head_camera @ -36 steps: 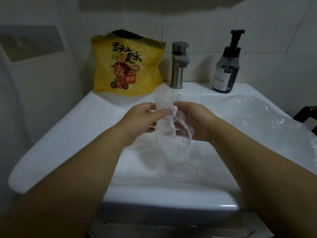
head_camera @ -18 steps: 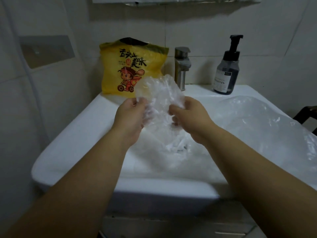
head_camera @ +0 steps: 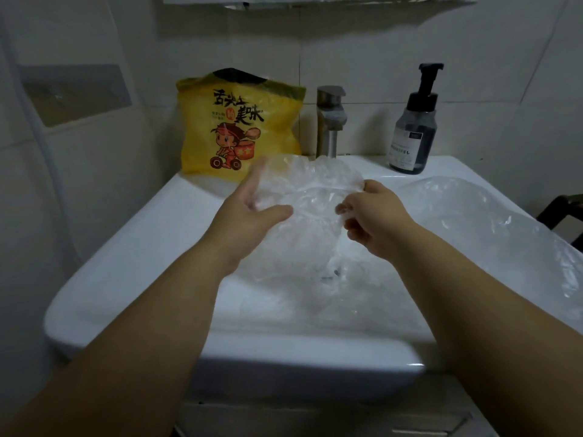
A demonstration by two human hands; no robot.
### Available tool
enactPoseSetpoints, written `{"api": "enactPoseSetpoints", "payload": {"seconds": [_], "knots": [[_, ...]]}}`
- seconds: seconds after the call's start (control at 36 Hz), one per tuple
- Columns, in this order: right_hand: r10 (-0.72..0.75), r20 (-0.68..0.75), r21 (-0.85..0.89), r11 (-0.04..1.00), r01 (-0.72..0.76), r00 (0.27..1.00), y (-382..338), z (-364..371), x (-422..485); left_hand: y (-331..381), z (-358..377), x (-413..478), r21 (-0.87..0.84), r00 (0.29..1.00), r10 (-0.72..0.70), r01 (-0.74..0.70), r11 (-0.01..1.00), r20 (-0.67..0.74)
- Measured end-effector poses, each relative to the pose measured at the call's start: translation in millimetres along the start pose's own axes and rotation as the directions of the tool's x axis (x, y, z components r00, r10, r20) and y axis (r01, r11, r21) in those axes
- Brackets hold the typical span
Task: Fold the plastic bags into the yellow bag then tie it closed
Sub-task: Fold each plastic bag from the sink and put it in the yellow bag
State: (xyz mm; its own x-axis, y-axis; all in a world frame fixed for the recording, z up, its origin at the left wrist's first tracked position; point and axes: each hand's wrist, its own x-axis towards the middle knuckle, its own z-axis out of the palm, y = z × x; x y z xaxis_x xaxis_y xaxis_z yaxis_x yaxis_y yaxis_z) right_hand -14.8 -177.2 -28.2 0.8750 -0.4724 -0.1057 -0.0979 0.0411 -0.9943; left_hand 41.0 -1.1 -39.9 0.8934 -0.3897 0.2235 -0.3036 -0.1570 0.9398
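Observation:
A clear plastic bag (head_camera: 310, 200) is stretched between my hands above the white sink (head_camera: 151, 247). My left hand (head_camera: 249, 216) holds its left side, thumb in front and fingers behind the film. My right hand (head_camera: 372, 219) pinches its right edge with curled fingers. The yellow bag (head_camera: 233, 127), printed with a cartoon figure and black characters, stands upright with an open top at the sink's back left, against the wall. More clear plastic (head_camera: 492, 228) lies over the sink's right side, and some crumpled film sits in the basin below my hands.
A steel faucet (head_camera: 331, 121) stands at the back centre. A dark pump soap bottle (head_camera: 415, 127) stands at the back right. A recessed niche (head_camera: 75, 93) is in the left wall. A dark object (head_camera: 564, 209) shows at the right edge.
My hands have moved apart and spread the clear bag wider between them. Earlier it was bunched and held upright between both hands. The view has tilted slightly up.

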Motion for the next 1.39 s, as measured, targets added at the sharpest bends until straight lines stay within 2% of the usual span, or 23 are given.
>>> {"api": "enactPoseSetpoints", "payload": {"seconds": [0.08, 0.14, 0.22, 0.25, 0.31, 0.36, 0.42, 0.53, 0.61, 0.69, 0.81, 0.92, 1.0, 1.06, 1.14, 1.19, 1.31, 1.39], "knots": [[0.096, 0.012, 0.017, 0.995, -0.096, 0.995, -2.4, -1.5, -2.3, -5.6, 1.6, -1.2, 0.14, 1.0, 0.0, -0.002, 0.99, 0.018], [0.143, 0.084, 0.143, 0.978, -0.154, 0.986, -4.2, -2.3, -4.8, -8.4, 1.3, -1.1, 0.171, 1.0, 0.006, -0.003, 0.985, -0.016], [0.009, 0.309, 0.388, 0.912, -0.134, 0.951, -8.1, -1.8, -6.0, -9.4, -0.5, 1.3, 0.174, 0.997, 0.002, 0.012, 0.985, -0.078], [-0.041, 0.366, 0.381, 0.918, -0.11, 0.93, -7.7, -1.3, -5.6, -9.4, -1.1, 1.8, 0.169, 0.996, -0.008, 0.024, 0.985, -0.091], [-0.084, 0.416, 0.202, 0.979, -0.002, 0.905, -3.2, 1.2, -3.3, -11.0, -1.1, 3.9, 0.137, 0.995, -0.03, 0.043, 0.99, -0.096], [-0.094, 0.386, -0.021, 0.994, 0.111, 0.918, 2.3, 3.6, -2.8, -10.8, -0.5, 5.8, 0.084, 0.996, -0.041, 0.048, 0.995, -0.08], [-0.104, 0.341, -0.109, 0.983, 0.149, 0.934, 6.4, 5.6, -1.9, -9.6, 0.2, 6.5, 0.053, 0.997, -0.042, 0.046, 0.998, -0.068], [-0.138, 0.23, 0.026, 0.99, 0.136, 0.963, 4.4, 6.0, 0.7, -8.4, 1.3, 7.3, 0.099, 0.995, -0.034, 0.043, 0.994, -0.091], [-0.154, 0.1, 0.045, 0.988, 0.151, 0.983, 2.2, 4.6, 4.5, -8.5, 0.5, 10.8, 0.181, 0.971, 0.0, 0.045, 0.982, -0.239], [-0.139, 0.018, 0.103, 0.985, 0.136, 0.99, 0.3, 3.0, 5.9, -4.4, -2.3, 10.2, 0.14, 0.938, 0.008, 0.043, 0.989, -0.346], [-0.125, 0.086, 0.269, 0.958, 0.098, 0.988, -3.4, 4.1, 0.8, -2.1, -3.3, 10.7, 0.028, 0.947, -0.011, 0.022, 0.999, -0.32], [-0.104, 0.071, 0.344, 0.936, 0.073, 0.992, -4.7, 8.4, -6.0, -0.7, -1.2, 11.8, -0.238, 0.955, -0.176, 0.118, 0.964, -0.239], [-0.053, 0.063, 0.396, 0.918, 0.024, 0.997, -5.7, 6.6, -6.6, 2.3, -0.7, 10.5, -0.312, 0.959, -0.23, 0.17, 0.935, -0.167], [-0.021, 0.072, 0.404, 0.915, -0.01, 0.997, -7.6, 3.6, -6.6, 7.1, 1.3, 6.3, -0.258, 0.97, -0.218, 0.184, 0.948, -0.11], [0.024, 0.118, 0.409, 0.91, -0.07, 0.993, -9.8, 0.3, -7.2, 9.7, 0.5, 3.1, -0.117, 0.991, -0.13, 0.13, 0.985, 0.012], [0.077, 0.127, 0.364, 0.924, -0.118, 0.989, -10.7, -1.2, -7.3, 8.9, -2.3, 1.7, -0.065, 0.99, -0.115, 0.121, 0.991, 0.081], [0.168, 0.084, 0.188, 0.965, -0.181, 0.982, -8.9, -2.2, -5.0, 3.9, -6.9, -0.4, 0.12, 0.993, -0.087, 0.078, 0.99, 0.076], [0.226, -0.004, 0.156, 0.962, -0.223, 0.974, -4.0, -5.2, 0.1, 1.1, -12.4, -1.1, 0.171, 0.995, -0.079, 0.069, 0.983, 0.054]]}}
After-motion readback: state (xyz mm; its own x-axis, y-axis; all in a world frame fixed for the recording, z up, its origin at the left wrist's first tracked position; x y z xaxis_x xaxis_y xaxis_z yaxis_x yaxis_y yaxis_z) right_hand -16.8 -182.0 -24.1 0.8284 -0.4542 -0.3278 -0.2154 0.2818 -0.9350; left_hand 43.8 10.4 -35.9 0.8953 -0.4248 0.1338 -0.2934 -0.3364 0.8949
